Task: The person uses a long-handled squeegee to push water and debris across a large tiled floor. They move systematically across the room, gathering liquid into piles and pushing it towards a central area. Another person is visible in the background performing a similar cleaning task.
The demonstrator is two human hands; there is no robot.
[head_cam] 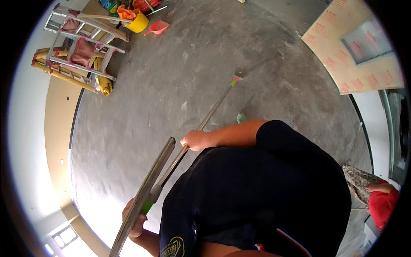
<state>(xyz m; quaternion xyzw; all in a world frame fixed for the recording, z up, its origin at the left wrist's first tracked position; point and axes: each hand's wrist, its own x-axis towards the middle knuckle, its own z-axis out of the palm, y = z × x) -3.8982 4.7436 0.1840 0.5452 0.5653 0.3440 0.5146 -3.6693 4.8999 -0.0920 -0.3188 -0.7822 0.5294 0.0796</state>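
Note:
My right hand (196, 140) is closed around a metal pole (212, 110) that slants across the view. At the pole's far end a small flat head (238, 73) with a red and green joint rests on the concrete floor. Near me at lower left, my left hand (134, 217) grips a long, narrow grey bar (143, 192), like a squeegee head, at its green and grey socket (151, 200). The pole appears to run into this socket. My dark shirt hides part of the floor. A pale green rounded thing (241, 118), perhaps a shoe tip, shows beyond my right forearm.
At upper left, an aluminium stepladder (85, 53) stands by a yellow ladder (64, 75). Nearby are a yellow bucket (138, 23) and a red dustpan (158, 27). A film-covered panel (330, 48) is at upper right. Another person in red (382, 205) is at the right edge.

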